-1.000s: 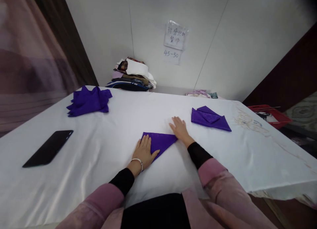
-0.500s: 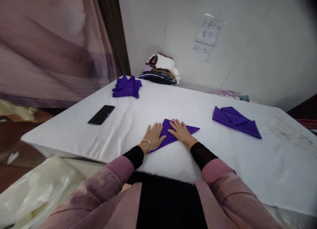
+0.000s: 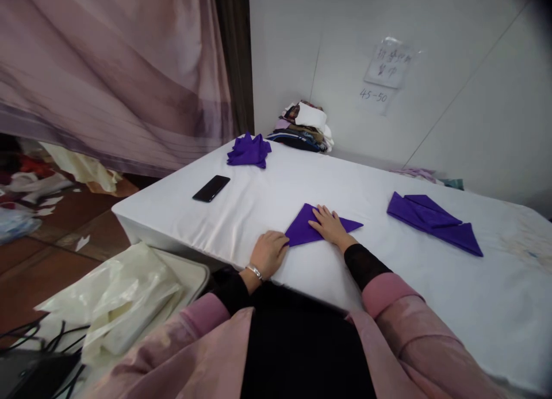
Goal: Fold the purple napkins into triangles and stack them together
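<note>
Left hand (image 3: 268, 254): curled at one corner of the purple napkin (image 3: 299, 227); pinch unclear
Right hand (image 3: 330, 226): fingers spread flat on the napkin
Smartphone (image 3: 211, 188): on white tablecloth (image 3: 332, 183)

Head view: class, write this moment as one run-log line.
left hand: at left corner of purple triangular folded cloth | right hand: spread on it | black rectangular phone: lying on white tablecloth
</note>
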{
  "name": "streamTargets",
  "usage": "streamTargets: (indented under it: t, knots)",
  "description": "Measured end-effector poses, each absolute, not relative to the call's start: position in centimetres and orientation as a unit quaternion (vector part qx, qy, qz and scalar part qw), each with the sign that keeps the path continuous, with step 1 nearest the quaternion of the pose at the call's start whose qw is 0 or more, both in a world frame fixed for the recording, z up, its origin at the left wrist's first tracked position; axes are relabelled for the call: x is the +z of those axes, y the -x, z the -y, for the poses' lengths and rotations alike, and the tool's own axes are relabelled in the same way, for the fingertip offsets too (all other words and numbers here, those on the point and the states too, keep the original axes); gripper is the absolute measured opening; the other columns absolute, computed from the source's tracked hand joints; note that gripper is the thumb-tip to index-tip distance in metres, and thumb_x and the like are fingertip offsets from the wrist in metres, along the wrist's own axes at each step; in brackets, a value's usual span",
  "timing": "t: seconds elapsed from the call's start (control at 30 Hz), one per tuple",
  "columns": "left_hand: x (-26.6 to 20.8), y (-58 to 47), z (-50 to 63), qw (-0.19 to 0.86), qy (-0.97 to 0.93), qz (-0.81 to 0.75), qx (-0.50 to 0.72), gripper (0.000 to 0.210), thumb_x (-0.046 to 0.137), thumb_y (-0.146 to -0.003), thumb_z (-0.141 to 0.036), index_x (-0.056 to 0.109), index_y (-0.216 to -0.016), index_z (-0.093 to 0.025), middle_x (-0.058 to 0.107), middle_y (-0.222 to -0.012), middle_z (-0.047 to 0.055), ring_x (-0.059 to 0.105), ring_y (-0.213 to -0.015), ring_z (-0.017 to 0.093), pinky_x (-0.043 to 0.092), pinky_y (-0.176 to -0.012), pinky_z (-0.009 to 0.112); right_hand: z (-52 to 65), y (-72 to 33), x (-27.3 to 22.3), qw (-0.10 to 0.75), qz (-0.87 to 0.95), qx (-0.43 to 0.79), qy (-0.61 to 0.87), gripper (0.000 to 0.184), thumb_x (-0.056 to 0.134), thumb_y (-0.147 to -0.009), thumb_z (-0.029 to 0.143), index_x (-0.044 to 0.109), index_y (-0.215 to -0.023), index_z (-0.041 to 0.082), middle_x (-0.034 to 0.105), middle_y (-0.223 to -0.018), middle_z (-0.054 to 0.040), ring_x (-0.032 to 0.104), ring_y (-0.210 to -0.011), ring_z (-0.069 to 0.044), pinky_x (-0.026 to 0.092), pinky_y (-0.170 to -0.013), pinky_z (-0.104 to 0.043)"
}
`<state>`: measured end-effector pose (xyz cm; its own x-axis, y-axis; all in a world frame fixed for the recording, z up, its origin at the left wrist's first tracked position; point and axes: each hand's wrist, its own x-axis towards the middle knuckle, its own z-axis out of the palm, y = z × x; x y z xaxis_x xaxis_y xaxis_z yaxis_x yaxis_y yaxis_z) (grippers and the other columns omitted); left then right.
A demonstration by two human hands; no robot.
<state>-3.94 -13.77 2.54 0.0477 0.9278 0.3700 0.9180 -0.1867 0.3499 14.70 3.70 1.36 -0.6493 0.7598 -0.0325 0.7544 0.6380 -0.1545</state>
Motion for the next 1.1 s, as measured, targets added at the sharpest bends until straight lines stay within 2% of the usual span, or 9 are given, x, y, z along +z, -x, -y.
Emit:
streamTargets:
  t: [0.17,0.3,0.37,0.47,0.6,0.87,1.1]
  knots:
    - [2.6,4.2,14.8,0.034,-0.724,-0.651,0.226,0.020,0.046,-0.085,-0.019,0.066,-0.087,-0.020,0.062,-0.089,0.006,0.053,-0.084,0.019,0.044,-0.076,0.033,-3.5,-14.5,1.5,0.007,0.902,0.079,0.424,0.067,0.017,-0.089,0.059,0.023,-0.142,0.020,0.014,-0.151,-0.0070,0.008,-0.138,-0.024,0.011,-0.107,-0.048]
    - [3.6,4.5,14.1,0.041,-0.707,-0.671,0.217,0.019,0.047,-0.083,-0.018,0.066,-0.085,-0.020,0.063,-0.087,0.005,0.054,-0.084,0.019,0.044,-0.077,0.034,-3.3,-14.6,1.5,0.006,0.902,0.074,0.426,0.067,0.016,-0.089,0.060,0.022,-0.143,0.020,0.014,-0.151,-0.0077,0.008,-0.138,-0.025,0.010,-0.107,-0.048]
    - [4.3,3.3,12.3,0.035,-0.716,-0.659,0.227,0.019,0.048,-0.084,-0.023,0.065,-0.092,-0.020,0.064,-0.096,0.005,0.054,-0.093,0.020,0.043,-0.083,0.036,-3.2,-14.7,1.5,0.009,0.904,0.071,0.421,0.067,0.015,-0.089,0.060,0.022,-0.143,0.020,0.014,-0.151,-0.0082,0.008,-0.138,-0.025,0.010,-0.107,-0.048]
    - [4.8,0.7,8.5,0.038,-0.763,-0.603,0.228,0.029,0.045,-0.086,-0.031,0.057,-0.111,-0.022,0.057,-0.120,0.006,0.048,-0.113,0.021,0.037,-0.096,0.038,-3.0,-14.8,1.6,0.008,0.909,0.062,0.412,0.064,0.016,-0.091,0.055,0.021,-0.143,0.018,0.013,-0.151,-0.0093,0.008,-0.138,-0.026,0.011,-0.106,-0.049]
    - [4.1,-1.2,3.8,0.080,-0.782,-0.592,0.177,0.058,0.044,-0.084,-0.050,0.041,-0.130,-0.014,0.038,-0.141,0.012,0.028,-0.132,0.028,0.024,-0.107,0.044,-2.9,-14.9,1.7,-0.011,0.914,0.050,0.403,0.057,0.018,-0.093,0.045,0.018,-0.144,0.019,0.010,-0.151,-0.0099,0.005,-0.138,-0.026,0.011,-0.106,-0.051]
    - [1.7,0.7,1.1,0.110,-0.767,-0.623,0.109,0.081,0.025,-0.082,-0.067,0.031,-0.137,-0.009,0.028,-0.146,0.015,0.017,-0.136,0.027,0.014,-0.110,0.045,-3.4,-14.6,1.0,0.011,0.921,0.053,0.387,0.063,0.026,-0.090,0.048,0.019,-0.144,0.017,0.009,-0.151,-0.0099,0.005,-0.138,-0.027,0.005,-0.107,-0.053]
    - [1.5,0.8,1.4,0.107,-0.762,-0.633,0.085,0.083,0.024,-0.082,-0.068,0.027,-0.139,-0.008,0.023,-0.148,0.014,0.013,-0.138,0.025,0.012,-0.111,0.043,-3.5,-15.3,1.3,0.031,0.920,0.099,0.378,0.070,0.022,-0.088,0.061,0.017,-0.144,0.020,0.012,-0.151,-0.0077,0.008,-0.138,-0.025,0.007,-0.108,-0.050]
